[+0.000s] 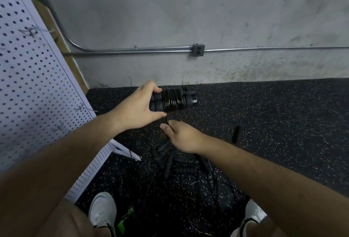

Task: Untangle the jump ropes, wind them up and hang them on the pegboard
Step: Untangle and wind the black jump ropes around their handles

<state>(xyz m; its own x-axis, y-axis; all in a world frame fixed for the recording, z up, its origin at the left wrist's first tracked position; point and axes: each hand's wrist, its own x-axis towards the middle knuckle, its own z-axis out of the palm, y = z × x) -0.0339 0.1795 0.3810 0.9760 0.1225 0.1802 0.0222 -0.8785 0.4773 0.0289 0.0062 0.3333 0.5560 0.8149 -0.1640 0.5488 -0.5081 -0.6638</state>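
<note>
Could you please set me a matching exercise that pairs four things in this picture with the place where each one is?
Things:
1. wound jump rope
2. tangled ropes
3. pegboard
4. outlet box

Places:
A. on the grey wall
B. lying on the speckled floor
C. gripped in the left hand
D. standing at the picture's left edge

Pairs: 1-C, 2-B, 3-D, 4-A.
</note>
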